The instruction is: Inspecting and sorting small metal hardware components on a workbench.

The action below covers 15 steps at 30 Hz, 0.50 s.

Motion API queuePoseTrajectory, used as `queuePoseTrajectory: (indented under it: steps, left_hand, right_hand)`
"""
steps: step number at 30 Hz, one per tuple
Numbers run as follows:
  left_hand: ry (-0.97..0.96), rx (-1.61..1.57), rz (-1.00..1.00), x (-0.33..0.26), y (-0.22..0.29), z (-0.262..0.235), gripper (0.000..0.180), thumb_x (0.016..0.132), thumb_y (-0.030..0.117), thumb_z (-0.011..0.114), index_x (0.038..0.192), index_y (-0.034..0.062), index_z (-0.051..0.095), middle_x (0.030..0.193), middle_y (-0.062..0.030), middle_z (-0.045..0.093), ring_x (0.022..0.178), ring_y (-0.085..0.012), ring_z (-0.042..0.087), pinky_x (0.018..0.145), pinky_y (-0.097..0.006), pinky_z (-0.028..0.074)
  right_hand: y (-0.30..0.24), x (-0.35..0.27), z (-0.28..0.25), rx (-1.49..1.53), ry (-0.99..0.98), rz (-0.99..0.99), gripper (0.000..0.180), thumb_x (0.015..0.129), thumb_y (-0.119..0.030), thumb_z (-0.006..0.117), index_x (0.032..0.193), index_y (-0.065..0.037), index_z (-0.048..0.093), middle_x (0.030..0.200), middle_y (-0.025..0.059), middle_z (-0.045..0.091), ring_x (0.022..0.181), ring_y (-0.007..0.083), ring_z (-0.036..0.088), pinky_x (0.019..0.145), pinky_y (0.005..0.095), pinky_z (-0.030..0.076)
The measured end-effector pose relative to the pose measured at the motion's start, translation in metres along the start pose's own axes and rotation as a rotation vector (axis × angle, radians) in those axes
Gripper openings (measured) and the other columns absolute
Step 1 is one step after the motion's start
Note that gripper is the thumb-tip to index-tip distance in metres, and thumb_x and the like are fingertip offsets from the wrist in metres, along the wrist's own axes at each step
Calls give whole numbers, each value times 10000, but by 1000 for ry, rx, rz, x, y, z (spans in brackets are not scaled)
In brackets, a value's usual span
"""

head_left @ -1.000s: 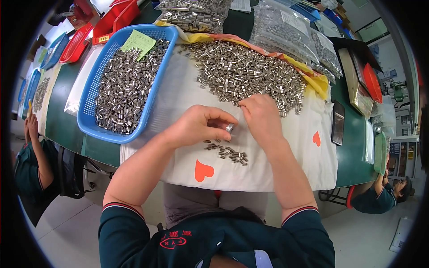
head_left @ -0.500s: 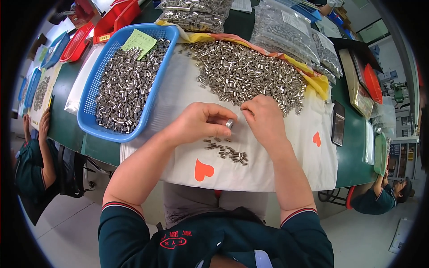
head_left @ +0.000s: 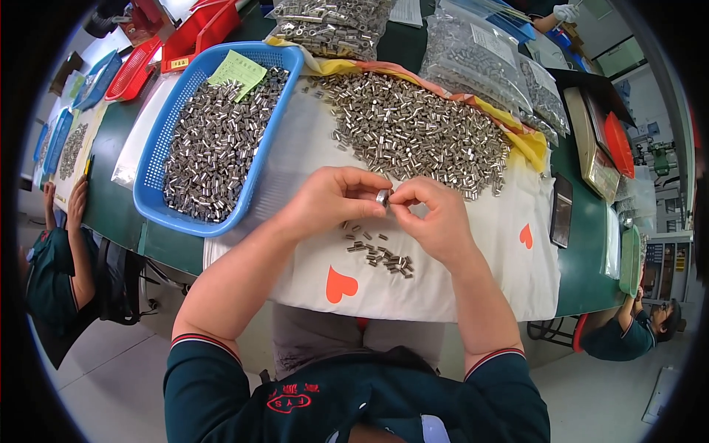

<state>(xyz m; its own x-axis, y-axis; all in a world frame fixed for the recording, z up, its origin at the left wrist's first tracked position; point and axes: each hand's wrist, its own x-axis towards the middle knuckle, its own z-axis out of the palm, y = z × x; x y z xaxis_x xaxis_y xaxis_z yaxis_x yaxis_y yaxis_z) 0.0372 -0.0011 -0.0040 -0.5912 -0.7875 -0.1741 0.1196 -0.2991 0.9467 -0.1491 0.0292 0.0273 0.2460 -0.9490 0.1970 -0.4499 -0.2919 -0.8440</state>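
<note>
My left hand [head_left: 341,195] grips a short metal ring [head_left: 382,197] between thumb and fingers, above the white cloth [head_left: 295,255]. Close against the ring's right side, my right hand [head_left: 430,214] is closed in a pinch; whatever sits between its fingertips is too small to make out. Beyond both hands spreads a big heap of small metal cylinders [head_left: 421,129]. Nearer me, below my hands, lies a small loose group of the same cylinders [head_left: 380,255].
At the left stands a blue basket [head_left: 144,184] of metal cylinders with a green paper slip [head_left: 238,71]. Plastic bags of metal parts [head_left: 476,55] line the back. A dark phone [head_left: 561,210] lies right. People sit at both sides; a gloved hand [head_left: 566,12] shows far back.
My right hand has come from the heap's edge toward me and left, and now meets the ring. My left hand still holds the ring. The view has shifted slightly.
</note>
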Motion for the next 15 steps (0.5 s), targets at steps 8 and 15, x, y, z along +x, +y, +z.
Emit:
queuePoseTrajectory:
  steps: [8,15]
  left_hand:
    - [109,135,-7,0,0,5,342,733,42,694,1054,-14,593,858,-27,624,770,-64,568,675,-198,475]
    - [-23,69,-54,-5,0,7,344,716,72,713,1039,7,611,837,-24,636,763,-62,571,667,-211,475]
  right_hand:
    - [4,-2,9,-424,125,-258,108,656,-48,649,746,-35,590,718,86,582,681,250,570,626,304,459]
    - [4,2,-13,25,-173,199,121,698,-50,645,812,-33,607,690,30,583,613,126,543,573,251,440]
